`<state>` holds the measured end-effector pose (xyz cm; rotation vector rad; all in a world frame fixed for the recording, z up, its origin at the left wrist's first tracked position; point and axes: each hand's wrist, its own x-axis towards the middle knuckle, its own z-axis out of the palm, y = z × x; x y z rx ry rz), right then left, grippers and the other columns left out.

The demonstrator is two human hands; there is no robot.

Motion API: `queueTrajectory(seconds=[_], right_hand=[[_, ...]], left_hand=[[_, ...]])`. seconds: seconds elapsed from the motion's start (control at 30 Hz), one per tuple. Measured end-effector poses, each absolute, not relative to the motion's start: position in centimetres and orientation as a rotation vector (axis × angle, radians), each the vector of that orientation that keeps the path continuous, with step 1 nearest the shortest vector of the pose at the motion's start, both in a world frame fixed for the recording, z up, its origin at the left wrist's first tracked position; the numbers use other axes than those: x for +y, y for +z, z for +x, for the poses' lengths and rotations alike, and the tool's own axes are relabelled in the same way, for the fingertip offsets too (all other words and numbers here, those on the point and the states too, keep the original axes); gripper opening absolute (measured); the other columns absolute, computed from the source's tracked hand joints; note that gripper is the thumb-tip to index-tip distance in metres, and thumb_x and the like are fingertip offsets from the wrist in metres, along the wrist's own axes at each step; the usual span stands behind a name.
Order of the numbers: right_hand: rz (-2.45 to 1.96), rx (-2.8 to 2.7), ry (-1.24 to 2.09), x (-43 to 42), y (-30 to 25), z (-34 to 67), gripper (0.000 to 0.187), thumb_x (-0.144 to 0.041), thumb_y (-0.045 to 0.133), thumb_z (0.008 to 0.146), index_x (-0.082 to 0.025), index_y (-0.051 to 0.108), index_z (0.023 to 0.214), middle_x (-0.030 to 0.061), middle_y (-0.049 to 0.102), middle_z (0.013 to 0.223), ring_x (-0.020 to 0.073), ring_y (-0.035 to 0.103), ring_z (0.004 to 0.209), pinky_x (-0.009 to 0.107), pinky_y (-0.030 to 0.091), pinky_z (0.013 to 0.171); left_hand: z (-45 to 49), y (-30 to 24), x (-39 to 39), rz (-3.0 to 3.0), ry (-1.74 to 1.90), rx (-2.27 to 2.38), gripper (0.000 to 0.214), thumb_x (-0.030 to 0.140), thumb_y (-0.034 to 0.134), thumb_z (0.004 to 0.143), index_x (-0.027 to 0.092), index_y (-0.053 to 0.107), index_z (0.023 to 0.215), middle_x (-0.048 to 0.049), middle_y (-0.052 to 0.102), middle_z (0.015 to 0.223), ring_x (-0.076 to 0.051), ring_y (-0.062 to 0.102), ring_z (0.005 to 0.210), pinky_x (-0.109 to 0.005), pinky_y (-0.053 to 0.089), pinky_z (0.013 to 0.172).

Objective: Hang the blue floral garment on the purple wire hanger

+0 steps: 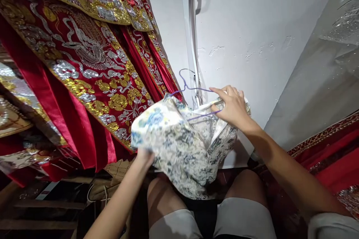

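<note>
A floral white, blue and grey garment (182, 145) hangs on a thin purple wire hanger (186, 86) in front of me. My right hand (231, 106) is closed around the garment's right shoulder and the hanger's bar, one finger stretched along the wire. My left hand (144, 157) reaches up under the garment's left side; its fingers are hidden inside the cloth. The hanger's hook (183, 74) points up, free of any rail.
Red robes with gold and silver embroidery (92, 63) hang close on the left. More red embroidered cloth (331, 153) lies at the right. A white wall (246, 26) is ahead. My knees (204, 194) are below the garment.
</note>
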<state>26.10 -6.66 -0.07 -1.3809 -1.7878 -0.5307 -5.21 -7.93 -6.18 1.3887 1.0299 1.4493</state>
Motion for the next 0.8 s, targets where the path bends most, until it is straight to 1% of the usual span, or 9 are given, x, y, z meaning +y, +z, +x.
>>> queueTrajectory(seconds=[0.07,0.1,0.17,0.27,0.37,0.43,0.6,0.73,0.8], right_hand=[[-1.461,-1.730,-0.563,-6.4,0.6,26.8,0.056,-0.032,0.061,0.084,-0.025,0.062,0.140,0.0120,0.056,0.111,0.0350,0.051,0.108,0.052,0.037,0.095],[-1.485,-1.702,-0.576,-6.5,0.6,27.0,0.057,-0.032,0.061,0.084,-0.024,0.061,0.140,0.0124,0.055,0.113,0.0356,0.051,0.109,0.054,0.036,0.096],[-1.516,-1.658,-0.590,-7.1,0.1,27.2,0.059,-0.032,0.062,0.083,-0.024,0.060,0.141,0.0132,0.054,0.116,0.0369,0.050,0.112,0.057,0.036,0.098],[-1.543,-1.628,-0.560,-8.3,-2.5,27.1,0.063,-0.029,0.065,0.079,-0.023,0.058,0.141,0.0146,0.054,0.120,0.0401,0.050,0.116,0.063,0.035,0.102],[-1.495,-1.603,-0.453,-9.3,-6.3,26.2,0.073,-0.019,0.061,0.074,-0.021,0.053,0.147,0.0168,0.053,0.134,0.0429,0.047,0.129,0.068,0.033,0.111],[-1.355,-1.556,-0.315,-9.8,-8.7,25.2,0.073,-0.012,0.052,0.074,-0.021,0.053,0.146,0.0156,0.054,0.141,0.0384,0.048,0.135,0.063,0.038,0.115],[-0.958,-1.506,0.152,-10.2,-11.4,21.7,0.049,-0.011,0.042,0.084,-0.023,0.067,0.125,0.0111,0.069,0.122,0.0262,0.071,0.109,0.046,0.063,0.093],[-0.985,-1.104,0.086,-10.1,-13.0,20.3,0.018,-0.031,0.058,0.088,-0.025,0.066,0.102,0.0092,0.068,0.104,0.0251,0.068,0.094,0.045,0.061,0.082],[-1.085,-0.825,0.168,-10.5,-15.2,20.0,0.019,-0.043,0.062,0.087,-0.024,0.059,0.089,0.0040,0.062,0.084,0.0211,0.062,0.075,0.038,0.056,0.071]], left_hand=[[-5.4,-9.1,-8.3,1.195,1.435,1.032,0.081,0.086,0.035,0.086,0.022,0.073,0.116,-0.0136,0.078,0.106,-0.037,0.068,0.118,-0.052,0.060,0.097],[-5.3,-10.6,-8.5,1.113,1.430,1.030,0.082,0.089,0.039,0.082,0.021,0.075,0.111,-0.0133,0.078,0.102,-0.037,0.068,0.118,-0.050,0.060,0.096],[-4.7,-13.7,-9.2,1.058,1.421,1.039,0.074,0.085,0.060,0.073,0.020,0.075,0.105,-0.0124,0.078,0.101,-0.035,0.068,0.118,-0.046,0.058,0.098],[-3.2,-17.7,-10.3,1.143,1.391,1.132,0.058,0.065,0.084,0.062,0.018,0.075,0.096,-0.0103,0.078,0.100,-0.032,0.071,0.109,-0.041,0.055,0.098],[-1.4,-20.6,-11.1,1.045,1.425,1.269,0.052,0.061,0.084,0.064,0.017,0.074,0.090,-0.0102,0.078,0.096,-0.031,0.071,0.103,-0.041,0.055,0.096],[-0.5,-21.8,-11.4,0.880,1.503,1.307,0.055,0.063,0.080,0.069,0.016,0.073,0.098,-0.0120,0.078,0.103,-0.032,0.071,0.107,-0.041,0.055,0.097],[0.1,-23.1,-12.0,0.752,1.496,1.291,0.052,0.056,0.078,0.077,0.016,0.071,0.109,-0.0146,0.075,0.119,-0.033,0.066,0.122,-0.041,0.051,0.105],[-0.5,-22.8,-12.8,0.694,1.449,1.396,0.045,0.047,0.081,0.076,0.019,0.072,0.109,-0.0138,0.075,0.119,-0.035,0.063,0.129,-0.042,0.049,0.108],[-0.7,-22.5,-13.2,0.680,1.441,1.371,0.047,0.048,0.082,0.075,0.018,0.072,0.111,-0.0144,0.076,0.118,-0.035,0.064,0.128,-0.043,0.051,0.107]])
